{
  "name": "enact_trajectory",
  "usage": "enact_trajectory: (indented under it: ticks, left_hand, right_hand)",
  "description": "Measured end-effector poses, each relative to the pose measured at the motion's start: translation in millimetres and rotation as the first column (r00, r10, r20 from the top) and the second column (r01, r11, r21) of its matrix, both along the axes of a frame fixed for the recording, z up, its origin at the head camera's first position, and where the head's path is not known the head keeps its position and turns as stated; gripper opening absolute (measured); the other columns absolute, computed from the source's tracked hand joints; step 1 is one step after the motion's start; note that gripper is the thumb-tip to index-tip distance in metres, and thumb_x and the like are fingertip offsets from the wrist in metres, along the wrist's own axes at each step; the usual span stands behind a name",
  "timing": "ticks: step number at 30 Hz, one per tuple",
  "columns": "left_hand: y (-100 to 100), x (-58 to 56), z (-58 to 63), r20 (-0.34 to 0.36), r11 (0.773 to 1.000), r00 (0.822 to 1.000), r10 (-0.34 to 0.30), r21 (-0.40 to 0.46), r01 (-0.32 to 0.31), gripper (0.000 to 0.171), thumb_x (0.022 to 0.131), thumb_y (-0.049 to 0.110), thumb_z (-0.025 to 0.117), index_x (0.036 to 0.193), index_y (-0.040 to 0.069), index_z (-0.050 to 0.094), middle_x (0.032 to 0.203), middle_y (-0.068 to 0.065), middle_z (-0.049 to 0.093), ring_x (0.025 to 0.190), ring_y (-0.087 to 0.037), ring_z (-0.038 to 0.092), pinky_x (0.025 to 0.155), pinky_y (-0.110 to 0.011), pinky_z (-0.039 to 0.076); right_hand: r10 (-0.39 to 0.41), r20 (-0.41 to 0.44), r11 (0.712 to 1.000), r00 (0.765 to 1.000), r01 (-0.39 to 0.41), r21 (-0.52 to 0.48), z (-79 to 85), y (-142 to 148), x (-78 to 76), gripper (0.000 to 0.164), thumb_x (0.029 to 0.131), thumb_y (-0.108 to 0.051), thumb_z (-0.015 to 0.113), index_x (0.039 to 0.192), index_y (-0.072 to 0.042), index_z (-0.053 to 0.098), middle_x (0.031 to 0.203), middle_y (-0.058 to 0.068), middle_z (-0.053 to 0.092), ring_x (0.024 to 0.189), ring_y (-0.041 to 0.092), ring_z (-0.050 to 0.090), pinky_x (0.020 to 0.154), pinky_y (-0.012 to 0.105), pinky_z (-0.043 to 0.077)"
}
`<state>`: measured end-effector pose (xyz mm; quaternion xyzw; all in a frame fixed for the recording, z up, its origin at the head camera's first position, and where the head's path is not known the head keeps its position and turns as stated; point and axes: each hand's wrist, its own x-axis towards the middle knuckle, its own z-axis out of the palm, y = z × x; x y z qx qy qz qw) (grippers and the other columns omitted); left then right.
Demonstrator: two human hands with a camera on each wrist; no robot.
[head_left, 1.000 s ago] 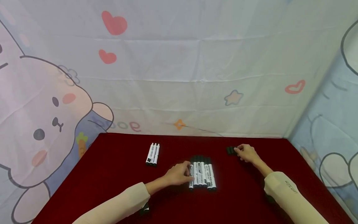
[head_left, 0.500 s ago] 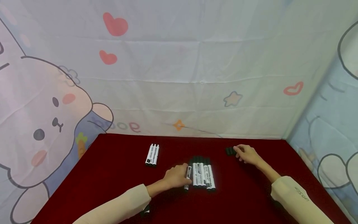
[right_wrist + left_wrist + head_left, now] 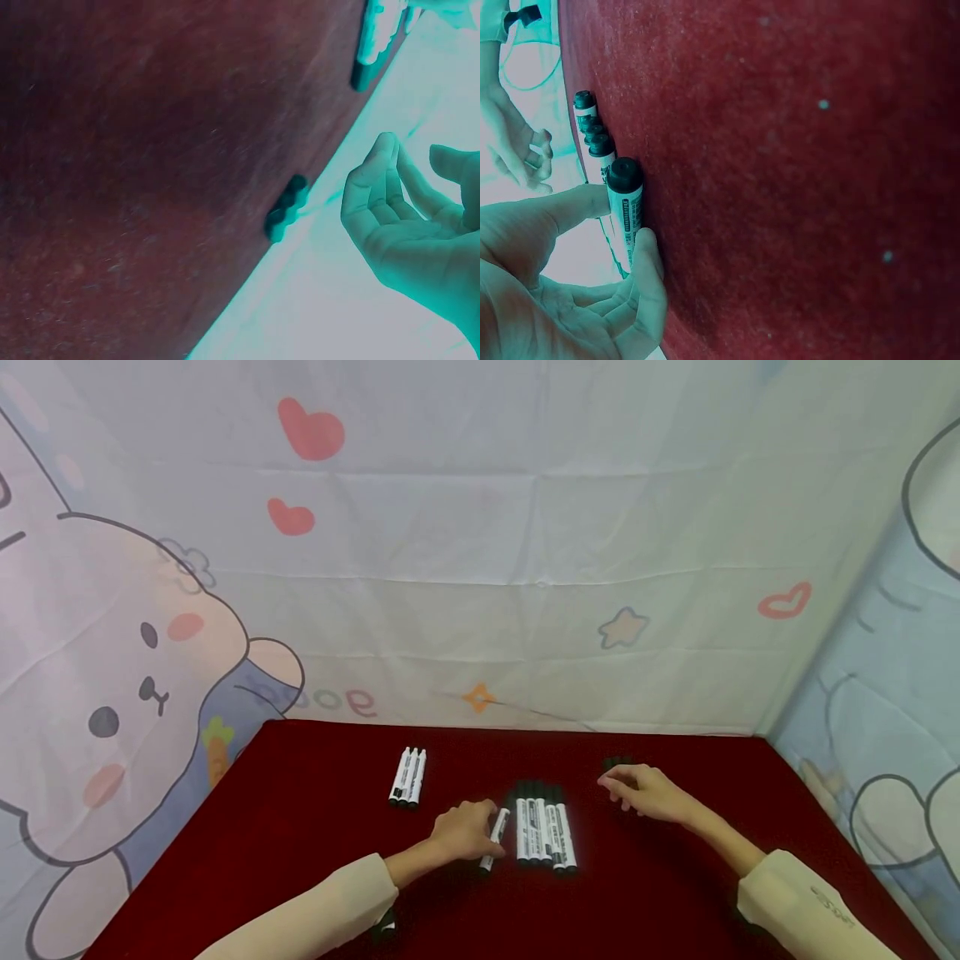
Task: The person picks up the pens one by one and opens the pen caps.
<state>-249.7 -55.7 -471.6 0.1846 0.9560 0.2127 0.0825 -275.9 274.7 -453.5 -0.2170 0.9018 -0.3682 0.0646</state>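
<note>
My left hand [image 3: 463,833] pinches a white marker [image 3: 625,210] between thumb and fingers, low over the dark red cloth. Its black end points toward me; the far end is partly behind the fingers in the head view. Just right of it lies a row of several white markers [image 3: 543,835] with black caps at their far ends. My right hand [image 3: 648,793] hovers in front of a small group of black marker caps [image 3: 617,763], fingers loosely bent. Nothing is between its fingers and thumb in the right wrist view [image 3: 409,217].
Three markers with white tips and no caps [image 3: 408,777] lie side by side at the back left. A dark object [image 3: 386,922] shows partly from under my left sleeve. The red table [image 3: 322,777] ends at a printed cloth backdrop [image 3: 450,527].
My left hand has drawn one marker leftward out of the row, and it now lies tilted. My right hand has pulled back toward me from the black caps, which stay behind.
</note>
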Motion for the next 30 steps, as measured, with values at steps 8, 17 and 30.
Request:
enact_trajectory:
  ticks: [8,17,30]
  left_hand:
    - [-11,0.2,0.6,0.041,0.999,0.999,0.021,0.035,-0.022,0.035,0.077,0.022,0.089,0.101,0.006,0.069,0.078,0.001,0.069,0.063,-0.010,0.059,0.052,-0.025,0.041]
    - [-24,0.3,3.5,0.207,0.975,0.978,-0.003,0.216,-0.043,0.029,0.082,0.012,0.083,0.104,0.000,0.069,0.079,-0.003,0.071,0.058,-0.011,0.060,0.051,-0.024,0.048]
    - [-49,-8.7,11.9,0.343,0.926,0.939,0.000,0.354,-0.130,0.025,0.084,0.008,0.074,0.107,0.002,0.072,0.086,-0.003,0.069,0.069,-0.012,0.060,0.057,-0.025,0.050]
  right_hand:
    - [0.101,-0.005,0.995,0.995,-0.101,0.007,6.0,-14,12.9,0.033,0.108,-0.022,0.053,0.124,0.004,0.066,0.092,0.013,0.071,0.074,0.012,0.061,0.056,0.023,0.050]
    - [0.173,0.018,0.985,0.985,-0.173,-0.001,3.8,-20,21.3,0.031,0.107,-0.021,0.054,0.124,0.003,0.067,0.095,0.012,0.072,0.076,0.008,0.060,0.056,0.022,0.050]
    - [0.269,0.046,0.963,0.962,-0.269,0.005,0.9,-28,31.5,0.031,0.106,-0.022,0.056,0.119,0.003,0.068,0.095,0.011,0.072,0.077,0.008,0.062,0.067,0.022,0.053]
